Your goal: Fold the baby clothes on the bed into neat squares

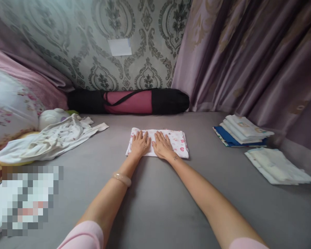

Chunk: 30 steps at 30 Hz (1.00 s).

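Observation:
A folded white cloth [178,141] with pink and red heart prints lies flat on the grey bed surface [155,193]. My left hand [140,142] rests palm down on its left part, fingers stretched out and pointing away from me. Beside it, my right hand [162,144] presses flat on the middle of the same cloth, fingers also extended. A small gap separates the two hands. Neither hand grips anything. Whether the cloth is a garment or a plain sheet cannot be told.
A black and maroon long bag [131,102] lies along the wall. Crumpled white clothing [54,138] is at the left, near a flowered pillow [10,100]. Stacked folded cloths [242,131] and another folded white pile [277,166] sit at the right, by purple curtains [238,52].

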Available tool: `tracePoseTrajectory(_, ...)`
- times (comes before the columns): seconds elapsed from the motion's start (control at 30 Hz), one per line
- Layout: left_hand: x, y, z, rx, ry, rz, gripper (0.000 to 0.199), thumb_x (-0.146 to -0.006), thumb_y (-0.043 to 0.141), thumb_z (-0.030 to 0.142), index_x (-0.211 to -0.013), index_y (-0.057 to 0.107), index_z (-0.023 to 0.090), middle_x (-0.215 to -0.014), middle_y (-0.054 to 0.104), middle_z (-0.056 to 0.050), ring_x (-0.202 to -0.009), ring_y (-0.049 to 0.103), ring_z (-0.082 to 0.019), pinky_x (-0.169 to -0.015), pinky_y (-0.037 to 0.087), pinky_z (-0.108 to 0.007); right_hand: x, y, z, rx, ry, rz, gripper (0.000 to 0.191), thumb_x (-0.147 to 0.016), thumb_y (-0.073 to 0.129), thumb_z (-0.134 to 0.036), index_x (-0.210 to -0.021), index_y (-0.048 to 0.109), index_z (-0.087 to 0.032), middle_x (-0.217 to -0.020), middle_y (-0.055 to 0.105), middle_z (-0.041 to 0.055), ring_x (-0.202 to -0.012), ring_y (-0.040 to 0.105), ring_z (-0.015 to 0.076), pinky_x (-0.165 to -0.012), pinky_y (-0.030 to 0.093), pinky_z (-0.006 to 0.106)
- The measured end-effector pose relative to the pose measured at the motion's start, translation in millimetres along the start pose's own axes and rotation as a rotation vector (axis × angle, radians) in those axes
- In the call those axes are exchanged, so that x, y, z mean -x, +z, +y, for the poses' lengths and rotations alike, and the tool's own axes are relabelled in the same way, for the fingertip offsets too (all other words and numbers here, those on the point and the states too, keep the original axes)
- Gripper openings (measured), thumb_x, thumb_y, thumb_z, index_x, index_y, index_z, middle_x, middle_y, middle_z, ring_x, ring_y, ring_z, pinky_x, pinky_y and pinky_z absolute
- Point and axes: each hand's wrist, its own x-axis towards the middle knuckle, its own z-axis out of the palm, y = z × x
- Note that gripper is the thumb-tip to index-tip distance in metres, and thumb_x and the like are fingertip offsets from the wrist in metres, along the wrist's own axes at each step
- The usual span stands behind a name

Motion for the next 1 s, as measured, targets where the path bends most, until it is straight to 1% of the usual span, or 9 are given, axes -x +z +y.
tracePoseTrajectory(0.07, -0.6, -0.3, -1.1, 0.025, -0.025, -0.020, 0.060, -0.097, 0.028, 0.045, -0.145, 0.038, 0.010, -0.150, 0.037, -0.020, -0.140, 0.030, -0.034, -0.113, 0.023, -0.051, 1.9, -0.3, 6.8, 0.018, 0.055, 0.026, 0.062, -0.098, 0.022, -0.039, -0.149, 0.026, -0.004, -0.157, 0.019, 0.0126, -0.146, 0.012, 0.0230, -0.117, 0.002, 0.042)
tracePoseTrajectory(0.17, -0.9, -0.2, -4.3, 0.080, -0.080, -0.043, 0.069, -0.095, 0.030, 0.051, -0.145, 0.034, 0.003, -0.151, 0.032, -0.023, -0.142, 0.025, -0.035, -0.114, 0.022, -0.050, 6.3, -2.7, 18.3, 0.051, 0.129, 0.056, 0.062, -0.098, 0.023, -0.039, -0.149, 0.026, -0.003, -0.158, 0.017, 0.0132, -0.146, 0.011, 0.0238, -0.117, 0.004, 0.042)
tracePoseTrajectory(0.3, 0.6, -0.5, -10.0, 0.109, -0.106, -0.016, 0.074, -0.092, 0.034, 0.058, -0.143, 0.036, 0.005, -0.153, 0.029, -0.023, -0.142, 0.023, -0.038, -0.113, 0.024, -0.049, 12.1, -6.4, 32.3, 0.094, 0.213, 0.098, 0.064, -0.098, 0.026, -0.040, -0.148, 0.028, -0.001, -0.156, 0.021, 0.0172, -0.145, 0.015, 0.0276, -0.116, 0.007, 0.043)
tracePoseTrajectory(0.4, 2.0, -2.7, -14.2, 0.111, -0.107, -0.026, 0.079, -0.090, 0.034, 0.062, -0.143, 0.036, 0.004, -0.153, 0.028, -0.024, -0.142, 0.024, -0.037, -0.113, 0.025, -0.047, 15.3, -8.0, 43.5, 0.118, 0.289, 0.131, 0.065, -0.097, 0.028, -0.041, -0.146, 0.029, 0.002, -0.154, 0.026, 0.0204, -0.143, 0.020, 0.0304, -0.115, 0.012, 0.043)
tracePoseTrajectory(0.57, 4.1, -7.8, -20.7, 0.110, -0.106, -0.088, 0.088, -0.090, 0.028, 0.067, -0.146, 0.030, -0.001, -0.154, 0.024, -0.024, -0.144, 0.021, -0.035, -0.115, 0.021, -0.043, 18.7, -11.4, 61.0, 0.114, 0.256, 0.130, 0.061, -0.099, 0.025, -0.039, -0.146, 0.033, -0.001, -0.153, 0.031, 0.0176, -0.142, 0.023, 0.0288, -0.115, 0.015, 0.039)
tracePoseTrajectory(0.7, 5.5, -10.9, -23.7, 0.139, -0.133, -0.148, 0.085, -0.091, 0.024, 0.066, -0.149, 0.026, 0.004, -0.157, 0.019, -0.020, -0.144, 0.020, -0.033, -0.115, 0.021, -0.045, 22.4, -16.8, 72.5, 0.091, 0.231, 0.098, 0.055, -0.099, 0.022, -0.035, -0.147, 0.037, -0.012, -0.152, 0.036, 0.0107, -0.141, 0.026, 0.0264, -0.115, 0.018, 0.039)
tracePoseTrajectory(0.77, 5.7, -11.8, -26.0, 0.139, -0.121, -0.166, 0.083, -0.092, 0.023, 0.065, -0.149, 0.025, 0.004, -0.157, 0.019, -0.020, -0.145, 0.019, -0.033, -0.115, 0.021, -0.046, 24.6, -18.6, 77.3, 0.091, 0.220, 0.091, 0.054, -0.099, 0.021, -0.035, -0.147, 0.036, -0.015, -0.152, 0.035, 0.0101, -0.141, 0.026, 0.0261, -0.114, 0.019, 0.040)
tracePoseTrajectory(0.93, 8.7, -13.3, -45.2, 0.142, -0.065, -0.226, 0.080, -0.093, 0.020, 0.063, -0.151, 0.023, 0.008, -0.157, 0.018, -0.017, -0.145, 0.017, -0.032, -0.116, 0.019, -0.046, 25.4, -16.6, 83.6, 0.098, 0.285, 0.093, 0.060, -0.099, 0.021, -0.037, -0.146, 0.033, -0.002, -0.154, 0.028, 0.0171, -0.143, 0.022, 0.0278, -0.114, 0.019, 0.039)
tracePoseTrajectory(1.0, 14.1, -14.4, -57.0, 0.140, -0.037, -0.253, 0.077, -0.093, 0.018, 0.062, -0.151, 0.023, 0.010, -0.158, 0.019, -0.014, -0.145, 0.017, -0.031, -0.116, 0.018, -0.046, 24.2, -14.8, 85.1, 0.096, 0.300, 0.085, 0.061, -0.099, 0.020, -0.038, -0.146, 0.032, 0.000, -0.154, 0.027, 0.0175, -0.143, 0.021, 0.0283, -0.115, 0.018, 0.039)
